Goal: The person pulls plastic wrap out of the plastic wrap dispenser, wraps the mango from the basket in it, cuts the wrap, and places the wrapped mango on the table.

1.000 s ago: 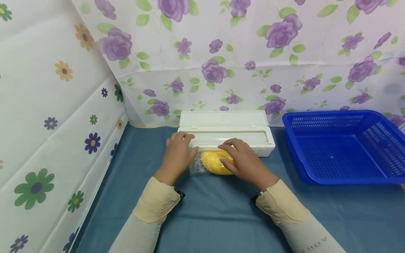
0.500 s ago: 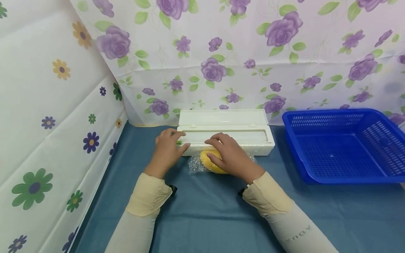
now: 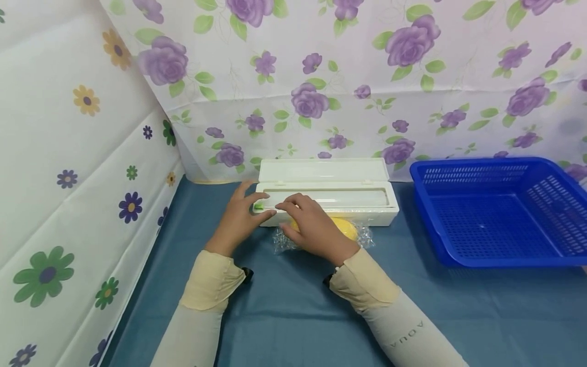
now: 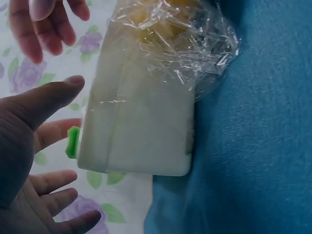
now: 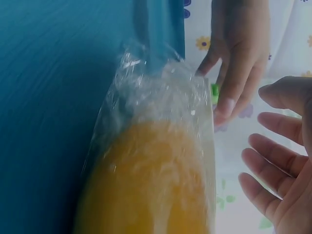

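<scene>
Right hand (image 3: 314, 229) has shifted left, now over film-wrapped yellow object (image 3: 347, 228) (perhaps mango) in front of white hinged-lid box (image 3: 382, 219). We see both hands' fingers apart, left hand (image 3: 235, 219) near green slider (image 3: 259, 206).

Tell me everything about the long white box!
The long white plastic-looking box lies on the blue cloth, in front of the flowered backdrop. Its white lid is tipped open along the back. The top has a long, narrow opening, and a small green piece sits near its front left corner. A rounded yellow thing in clear crinkly wrap lies along its front. The left hand and right hand are near its left half; I can't tell whether they touch it.
</scene>
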Demonstrator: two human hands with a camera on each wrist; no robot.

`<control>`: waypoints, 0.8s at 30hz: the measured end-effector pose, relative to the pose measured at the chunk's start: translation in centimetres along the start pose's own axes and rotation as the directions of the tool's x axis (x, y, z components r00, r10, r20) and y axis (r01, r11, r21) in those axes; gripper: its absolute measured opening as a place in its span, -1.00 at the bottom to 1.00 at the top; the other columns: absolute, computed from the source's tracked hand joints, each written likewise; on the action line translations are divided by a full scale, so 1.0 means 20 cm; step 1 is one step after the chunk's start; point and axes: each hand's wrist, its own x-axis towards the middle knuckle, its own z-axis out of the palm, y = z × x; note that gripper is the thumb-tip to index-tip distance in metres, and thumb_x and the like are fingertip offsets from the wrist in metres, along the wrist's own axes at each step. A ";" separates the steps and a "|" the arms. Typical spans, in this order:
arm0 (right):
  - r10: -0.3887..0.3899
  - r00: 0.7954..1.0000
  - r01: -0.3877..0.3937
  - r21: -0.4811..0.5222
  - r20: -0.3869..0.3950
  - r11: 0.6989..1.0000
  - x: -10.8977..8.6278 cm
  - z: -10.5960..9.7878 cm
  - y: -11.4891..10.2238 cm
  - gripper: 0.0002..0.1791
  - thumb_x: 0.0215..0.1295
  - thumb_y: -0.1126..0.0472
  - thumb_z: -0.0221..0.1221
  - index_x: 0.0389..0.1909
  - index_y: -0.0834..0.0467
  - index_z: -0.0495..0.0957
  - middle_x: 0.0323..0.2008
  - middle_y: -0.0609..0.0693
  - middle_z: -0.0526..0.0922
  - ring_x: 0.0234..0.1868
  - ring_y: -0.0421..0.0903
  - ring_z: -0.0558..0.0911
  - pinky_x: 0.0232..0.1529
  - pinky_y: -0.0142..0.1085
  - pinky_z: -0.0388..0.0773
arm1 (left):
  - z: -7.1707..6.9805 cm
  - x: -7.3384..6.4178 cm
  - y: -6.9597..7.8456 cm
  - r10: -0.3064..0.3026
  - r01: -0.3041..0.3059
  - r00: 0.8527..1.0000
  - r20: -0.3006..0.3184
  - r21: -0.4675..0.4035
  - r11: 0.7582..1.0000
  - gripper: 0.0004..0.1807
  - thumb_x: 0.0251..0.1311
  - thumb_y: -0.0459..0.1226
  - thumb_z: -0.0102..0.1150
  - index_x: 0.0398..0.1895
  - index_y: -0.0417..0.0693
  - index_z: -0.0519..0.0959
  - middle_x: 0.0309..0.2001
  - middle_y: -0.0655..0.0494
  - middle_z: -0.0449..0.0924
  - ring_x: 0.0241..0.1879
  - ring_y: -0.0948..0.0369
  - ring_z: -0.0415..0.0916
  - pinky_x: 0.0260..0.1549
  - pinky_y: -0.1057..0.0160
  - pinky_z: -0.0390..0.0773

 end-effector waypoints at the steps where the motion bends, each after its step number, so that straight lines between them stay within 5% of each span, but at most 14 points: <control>1: -0.003 1.000 0.003 0.003 0.000 1.000 0.01 0.01 -0.01 -0.53 0.46 0.05 0.20 0.31 0.11 0.49 0.16 0.08 0.52 0.14 0.03 0.55 0.17 -0.06 0.50 | 0.00 0.00 -0.01 -0.005 0.006 1.000 0.016 -0.017 1.000 -0.44 0.25 0.06 0.34 0.25 0.03 0.60 0.59 -0.13 0.04 0.55 -0.19 0.06 0.34 -0.28 0.33; 12: -0.002 1.000 0.001 0.053 0.019 0.999 0.10 0.06 -0.04 -0.48 0.48 0.07 0.18 0.37 0.15 0.43 0.16 0.11 0.50 0.08 0.01 0.56 0.09 -0.14 0.53 | 0.01 0.01 -0.07 -0.052 0.073 0.994 0.098 -0.232 0.970 -0.49 0.28 0.06 0.30 0.23 0.09 0.60 0.62 -0.06 -0.04 0.55 -0.15 0.07 0.25 -0.25 0.45; 19: 0.052 0.997 -0.056 0.080 0.054 0.995 0.14 0.07 -0.08 -0.51 0.48 0.08 0.17 0.34 0.17 0.46 0.18 0.14 0.49 0.08 0.03 0.56 0.09 -0.13 0.53 | 0.00 0.01 -0.06 -0.053 0.079 0.994 0.101 -0.283 0.956 -0.54 0.29 -0.01 0.32 0.20 0.03 0.62 0.62 -0.05 -0.03 0.56 -0.14 0.06 0.26 -0.22 0.47; 24: 0.095 0.995 -0.097 0.038 0.042 0.995 0.17 0.10 -0.09 -0.49 0.50 0.05 0.14 0.39 0.08 0.44 0.07 0.11 0.52 -0.11 -0.04 0.56 -0.05 -0.17 0.53 | 0.01 0.02 -0.06 -0.059 0.083 0.994 0.088 -0.298 0.951 -0.62 0.34 -0.09 0.28 0.14 -0.03 0.64 0.61 -0.10 -0.02 0.56 -0.16 0.07 0.26 -0.21 0.47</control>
